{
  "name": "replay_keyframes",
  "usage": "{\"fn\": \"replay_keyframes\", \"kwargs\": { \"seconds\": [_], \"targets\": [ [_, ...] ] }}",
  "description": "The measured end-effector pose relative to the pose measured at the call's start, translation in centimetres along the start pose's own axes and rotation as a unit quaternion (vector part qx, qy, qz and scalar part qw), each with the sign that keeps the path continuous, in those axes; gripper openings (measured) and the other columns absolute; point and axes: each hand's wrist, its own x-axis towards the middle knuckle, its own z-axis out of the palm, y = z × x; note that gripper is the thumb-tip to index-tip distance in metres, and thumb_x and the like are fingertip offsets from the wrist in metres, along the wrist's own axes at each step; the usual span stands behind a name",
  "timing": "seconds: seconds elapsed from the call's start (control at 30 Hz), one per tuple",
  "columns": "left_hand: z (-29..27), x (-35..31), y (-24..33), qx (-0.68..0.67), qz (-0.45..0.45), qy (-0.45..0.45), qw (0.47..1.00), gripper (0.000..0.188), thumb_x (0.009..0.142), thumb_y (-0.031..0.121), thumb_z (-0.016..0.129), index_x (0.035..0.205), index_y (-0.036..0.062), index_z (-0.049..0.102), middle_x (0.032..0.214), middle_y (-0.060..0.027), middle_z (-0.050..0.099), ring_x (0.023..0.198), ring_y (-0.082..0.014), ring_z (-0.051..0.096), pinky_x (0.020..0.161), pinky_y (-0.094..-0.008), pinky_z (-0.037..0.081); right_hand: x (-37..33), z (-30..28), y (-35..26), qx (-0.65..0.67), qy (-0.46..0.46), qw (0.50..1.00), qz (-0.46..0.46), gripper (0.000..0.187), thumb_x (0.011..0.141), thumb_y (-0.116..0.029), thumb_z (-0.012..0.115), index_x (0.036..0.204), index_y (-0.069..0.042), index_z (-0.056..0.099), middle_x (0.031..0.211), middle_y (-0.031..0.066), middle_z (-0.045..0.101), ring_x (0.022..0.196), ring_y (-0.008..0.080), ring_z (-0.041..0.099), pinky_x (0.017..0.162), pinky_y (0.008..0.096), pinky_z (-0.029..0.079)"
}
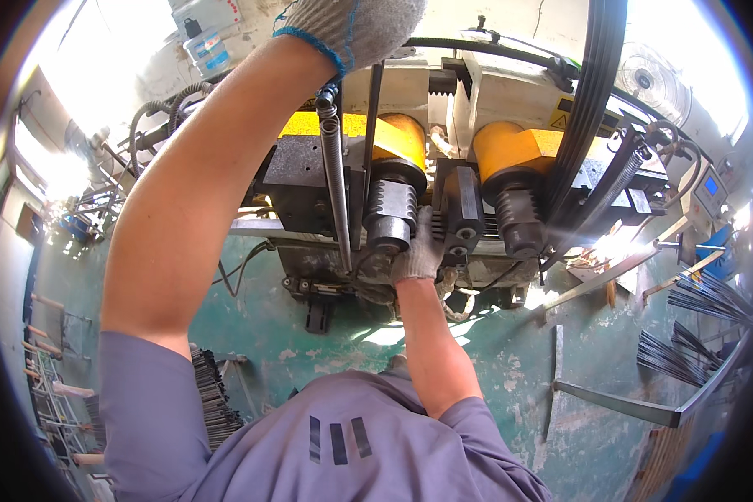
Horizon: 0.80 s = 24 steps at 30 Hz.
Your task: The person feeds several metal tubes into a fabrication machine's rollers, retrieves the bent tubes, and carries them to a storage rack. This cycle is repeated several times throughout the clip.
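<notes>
My left hand [353, 32], in a grey knit glove with a blue cuff, is raised high over the machine. The picture's top edge cuts it off, so its fingers are hidden. A coil spring [334, 159] hangs just below its wrist. Lower down, my right hand [420, 253], also gloved, reaches in between a ridged metal cylinder [391, 207] and a black block [462, 205]. Its visible fingers point away, stretched out. What they touch inside the machine cannot be made out. Yellow housings [519, 149] stand above the cylinders.
Dark bars [590, 92] slant across the machine's right side, beside a second ridged cylinder [519, 222]. Bundles of thin rods [673, 356] rest on a metal frame [619, 404] at right. More dark strips [215, 393] lie at lower left. A control box [709, 188] stands far right.
</notes>
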Motion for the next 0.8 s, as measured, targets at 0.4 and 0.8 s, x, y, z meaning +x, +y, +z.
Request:
{"fn": "replay_keyframes", "kwargs": {
  "seconds": [0.4,0.8],
  "targets": [
    [0.4,-0.7,1.9,0.186,0.024,0.065,0.980,0.021,0.100,0.001,0.057,0.121,-0.0019,0.059,0.081,-0.0103,0.064,0.070,-0.0190,0.065,0.064,-0.0314,0.054,1.3,-8.3,-8.1,-0.199,-0.003,0.964,-0.175,0.029,0.102,-0.018,0.065,0.120,0.004,0.069,0.111,0.0084,0.070,0.098,0.0160,0.063,0.089,0.0318,0.050],
    [-0.4,-0.5,0.9,0.046,-0.042,-0.002,0.998,0.031,0.101,0.007,0.066,0.130,0.0104,0.057,0.085,-0.0049,0.060,0.073,-0.0147,0.063,0.064,-0.0325,0.054,8.0,-6.5,-8.2,-0.110,-0.103,0.986,-0.071,0.040,0.098,-0.014,0.075,0.134,-0.001,0.065,0.126,0.0056,0.069,0.103,0.0147,0.068,0.089,0.0333,0.057]
  ]
}}
